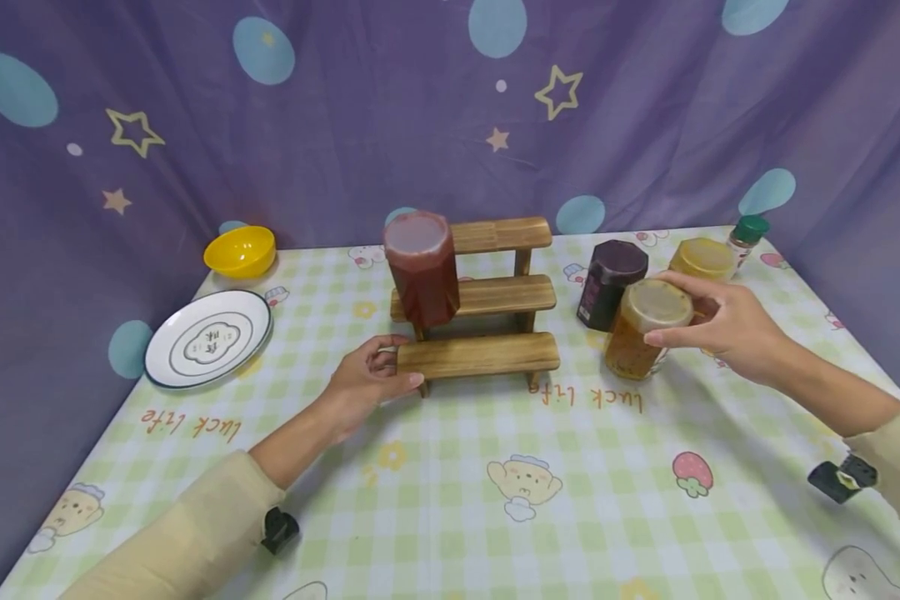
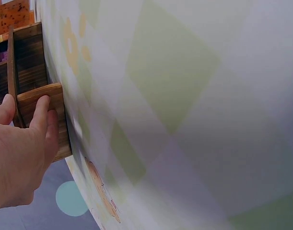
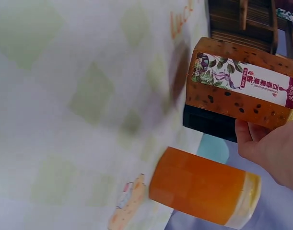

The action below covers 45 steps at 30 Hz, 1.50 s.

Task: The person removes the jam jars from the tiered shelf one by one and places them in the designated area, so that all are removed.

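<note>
My left hand (image 1: 367,375) holds the left end of the lowest step of a three-tier wooden rack (image 1: 487,354), thumb at the front, fingers round the side. With fingers and thumb at its lid, my right hand (image 1: 738,325) grips a jar of amber passion fruit jam (image 1: 633,346), dark seeds showing through. The right wrist view shows its white and purple label (image 3: 244,79) and its base close over the tablecloth. On the rack's left side, a jar of red jam (image 1: 423,279) overlaps the middle step.
Behind the held jar stand a dark purple jar (image 1: 609,283) and a yellow-lidded orange jar (image 3: 201,187). A green-capped bottle (image 1: 750,232) stands at the back right corner. On the left are a yellow bowl (image 1: 242,254) and a white plate (image 1: 168,346). A purple curtain (image 1: 345,125) hangs behind.
</note>
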Tool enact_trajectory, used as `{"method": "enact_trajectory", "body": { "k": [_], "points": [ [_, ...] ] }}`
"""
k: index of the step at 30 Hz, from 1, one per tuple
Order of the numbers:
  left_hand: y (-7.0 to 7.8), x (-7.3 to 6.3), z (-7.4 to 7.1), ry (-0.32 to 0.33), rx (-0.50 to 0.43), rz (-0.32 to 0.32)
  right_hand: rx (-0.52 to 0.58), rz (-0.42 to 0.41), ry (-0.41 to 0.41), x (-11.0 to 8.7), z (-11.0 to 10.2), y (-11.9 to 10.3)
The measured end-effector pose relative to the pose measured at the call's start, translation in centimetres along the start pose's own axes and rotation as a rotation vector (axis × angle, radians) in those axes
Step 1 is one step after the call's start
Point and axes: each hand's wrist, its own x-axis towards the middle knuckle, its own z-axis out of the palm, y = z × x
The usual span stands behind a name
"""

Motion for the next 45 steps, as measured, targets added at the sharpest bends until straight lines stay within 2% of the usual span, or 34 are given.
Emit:
{"method": "enact_trajectory", "body": {
  "k": [16,26,32,39,42,45],
  "points": [
    [0.1,0.0,0.0,-0.015,-0.017,0.020,0.050,-0.005,-0.022,-0.4,0.7,1.3],
    [0.0,0.0,-0.1,-0.010,-0.005,0.023,0.111,-0.030,-0.051,-0.4,0.8,1.2],
    [0.0,0.0,-0.1,-0.008,-0.008,0.031,0.075,-0.030,-0.054,-0.5,0.8,1.2],
    [0.1,0.0,-0.1,-0.011,-0.016,0.031,0.003,-0.146,-0.079,-0.4,0.3,1.2],
    [0.1,-0.1,0.0,-0.009,-0.014,0.026,-0.023,-0.202,-0.064,-0.2,-0.1,0.5],
    [0.1,-0.1,0.0,-0.002,-0.006,0.012,0.001,-0.273,-0.054,0.1,-0.6,-0.5]
  ]
}}
